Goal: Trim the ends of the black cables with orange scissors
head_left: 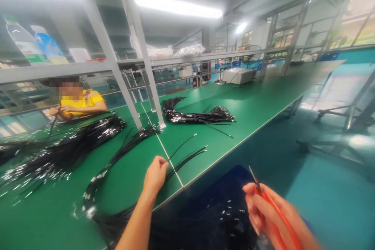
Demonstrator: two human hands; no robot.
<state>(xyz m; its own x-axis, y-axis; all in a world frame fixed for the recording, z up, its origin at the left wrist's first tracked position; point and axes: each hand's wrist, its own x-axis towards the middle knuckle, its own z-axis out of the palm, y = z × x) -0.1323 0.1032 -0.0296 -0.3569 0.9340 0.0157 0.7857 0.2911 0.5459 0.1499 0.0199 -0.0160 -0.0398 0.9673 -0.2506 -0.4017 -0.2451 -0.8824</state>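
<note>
My left hand [156, 172] pinches a thin black cable [181, 146], whose pale tip points away over the green table. Just beside it, a few more black cables [190, 160] lie with their ends to the right. In my right hand [272, 215], off the table's front edge, is a pair of scissors [274, 203] with orange-red handles; the narrow dark blades point up, and I cannot tell if they are parted. A curved bundle of black cables [95, 187] runs along the table to the left of my left hand.
Another cable bundle [199, 115] lies beyond the metal shelf posts [152, 86]. Larger cable heaps [73, 144] cover the left side, where a co-worker in a yellow top [82, 101] sits. Below the table edge is a dark blue container [222, 187] with more cables. A white box [238, 75] stands farther back.
</note>
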